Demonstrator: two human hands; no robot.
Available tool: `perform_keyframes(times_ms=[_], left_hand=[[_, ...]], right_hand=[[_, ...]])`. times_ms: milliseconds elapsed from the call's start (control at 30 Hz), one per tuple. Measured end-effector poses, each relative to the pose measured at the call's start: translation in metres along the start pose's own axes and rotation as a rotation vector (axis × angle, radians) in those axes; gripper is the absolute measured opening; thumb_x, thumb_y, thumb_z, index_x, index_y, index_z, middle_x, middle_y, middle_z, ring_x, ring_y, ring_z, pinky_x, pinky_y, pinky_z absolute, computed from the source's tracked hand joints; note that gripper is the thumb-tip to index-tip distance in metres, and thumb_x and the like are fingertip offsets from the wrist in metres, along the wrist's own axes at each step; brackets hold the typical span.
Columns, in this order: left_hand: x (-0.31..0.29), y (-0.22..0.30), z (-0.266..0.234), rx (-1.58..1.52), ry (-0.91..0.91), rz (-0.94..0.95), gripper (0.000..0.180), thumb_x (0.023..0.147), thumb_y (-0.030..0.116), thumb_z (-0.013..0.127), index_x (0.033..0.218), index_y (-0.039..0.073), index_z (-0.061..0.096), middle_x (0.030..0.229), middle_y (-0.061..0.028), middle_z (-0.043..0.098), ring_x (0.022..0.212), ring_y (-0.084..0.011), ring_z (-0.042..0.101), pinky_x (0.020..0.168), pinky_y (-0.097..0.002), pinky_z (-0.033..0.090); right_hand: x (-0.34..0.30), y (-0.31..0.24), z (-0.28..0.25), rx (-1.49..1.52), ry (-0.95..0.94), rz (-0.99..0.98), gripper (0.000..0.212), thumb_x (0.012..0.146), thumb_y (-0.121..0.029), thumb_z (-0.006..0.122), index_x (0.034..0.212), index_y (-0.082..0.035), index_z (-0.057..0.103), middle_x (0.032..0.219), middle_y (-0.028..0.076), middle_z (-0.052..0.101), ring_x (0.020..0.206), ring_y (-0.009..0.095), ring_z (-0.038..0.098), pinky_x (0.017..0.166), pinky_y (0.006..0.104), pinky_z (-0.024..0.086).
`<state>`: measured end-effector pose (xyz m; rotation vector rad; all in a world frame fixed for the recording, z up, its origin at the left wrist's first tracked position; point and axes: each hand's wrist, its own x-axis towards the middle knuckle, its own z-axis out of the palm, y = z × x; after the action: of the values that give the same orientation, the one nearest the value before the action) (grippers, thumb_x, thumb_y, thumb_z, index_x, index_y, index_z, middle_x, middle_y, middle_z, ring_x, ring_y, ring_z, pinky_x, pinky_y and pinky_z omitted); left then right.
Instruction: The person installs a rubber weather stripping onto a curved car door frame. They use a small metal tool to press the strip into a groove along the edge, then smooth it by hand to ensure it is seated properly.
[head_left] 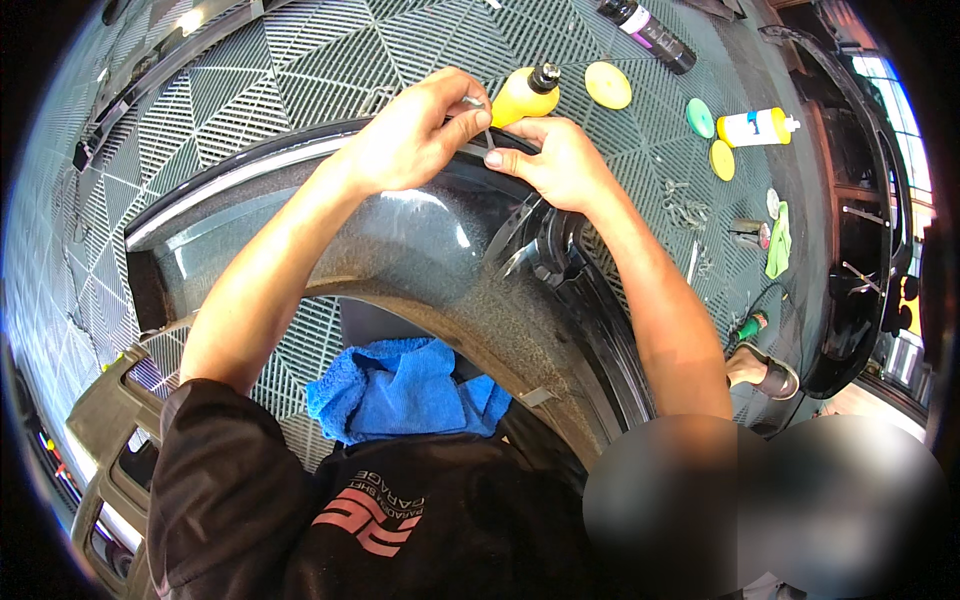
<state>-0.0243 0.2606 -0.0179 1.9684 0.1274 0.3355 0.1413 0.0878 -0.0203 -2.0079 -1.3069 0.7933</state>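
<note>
A black curved car fender [400, 240] lies across my lap with its dusty inner side toward me. Along its far edge, my left hand [425, 130] is closed, thumb and fingers pinching a small silvery piece that is mostly hidden. Close by on the same edge, my right hand [560, 165] is closed too, its thumb and forefinger pressed together at a thin pale sliver. What exactly the right fingers hold is too small to name. A yellow bottle [525, 95] with a black top stands just beyond my hands. Below the fender's arch rests a blue microfibre cloth [405, 390].
Yellow polishing pads [608, 85], a green pad [700, 118], a black bottle [650, 38] and a yellow-labelled bottle [755, 128] lie on the grated floor. A green cloth [778, 242] and metal clips [685, 207] are at right, near a sandalled foot [765, 375]. A plastic stool [115, 430] stands left.
</note>
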Motion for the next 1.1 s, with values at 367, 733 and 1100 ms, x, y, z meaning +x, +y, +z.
perform_keyframes(times_ms=[367,733,1100], left_hand=[[0.001,-0.006,-0.002,0.018,-0.006,-0.054,0.025,0.110,0.025,0.057,0.115,0.000,0.059,0.103,-0.0041,0.061,0.096,-0.0115,0.055,0.089,-0.0292,0.048],[0.000,-0.003,-0.003,-0.035,0.008,-0.093,0.027,0.112,0.028,0.055,0.114,0.001,0.060,0.101,-0.0031,0.063,0.090,-0.0095,0.054,0.082,-0.0278,0.048],[0.002,0.000,-0.001,-0.174,0.028,-0.173,0.027,0.112,0.028,0.054,0.113,0.001,0.060,0.102,-0.0052,0.066,0.101,-0.0131,0.062,0.092,-0.0311,0.051]], right_hand=[[-0.001,-0.013,-0.004,-0.060,-0.016,0.188,0.070,0.088,-0.071,0.069,0.094,-0.002,0.076,0.081,0.015,0.076,0.080,0.027,0.075,0.073,0.0429,0.056],[0.018,0.001,-0.008,0.201,-0.240,0.001,0.063,0.091,-0.031,0.082,0.144,-0.005,0.061,0.137,0.019,0.068,0.130,0.028,0.063,0.110,0.0379,0.047],[0.005,-0.044,0.006,-0.297,0.018,0.300,0.064,0.084,-0.066,0.076,0.097,-0.004,0.076,0.081,0.019,0.074,0.082,0.033,0.076,0.074,0.0455,0.057]])
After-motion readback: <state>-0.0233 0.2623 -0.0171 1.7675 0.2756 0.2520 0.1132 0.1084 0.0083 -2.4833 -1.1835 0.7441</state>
